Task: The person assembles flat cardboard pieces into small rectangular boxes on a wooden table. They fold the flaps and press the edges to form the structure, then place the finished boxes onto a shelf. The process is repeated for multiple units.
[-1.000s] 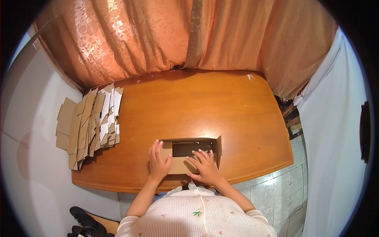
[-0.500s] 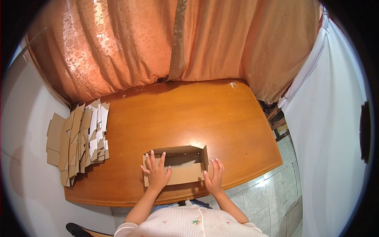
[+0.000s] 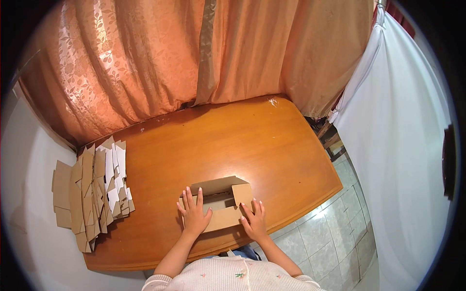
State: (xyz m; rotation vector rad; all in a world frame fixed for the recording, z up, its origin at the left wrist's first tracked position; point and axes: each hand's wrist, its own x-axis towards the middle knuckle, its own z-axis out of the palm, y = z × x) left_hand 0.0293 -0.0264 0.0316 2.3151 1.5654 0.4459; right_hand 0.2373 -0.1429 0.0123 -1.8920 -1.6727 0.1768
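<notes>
Since half a second ago the right hand [image 3: 254, 220] has come in from the near edge of the surface [image 3: 204, 145] to the box's right end, and the right end flap now stands up. The half-folded cardboard box [image 3: 219, 203] lies near the near edge, in front of the person. The left hand [image 3: 194, 213] lies flat with fingers spread on its left part; the right hand's fingers, also open, press at the right end beside the raised flap. Neither hand clamps anything. To fold well, it seems best to keep the left palm pinning the base while the right squares the flap along its crease. Well to the left lies a stack of flat cardboard blanks [image 3: 92, 191]; orange curtains [image 3: 194, 53] hang beyond the far edge.
</notes>
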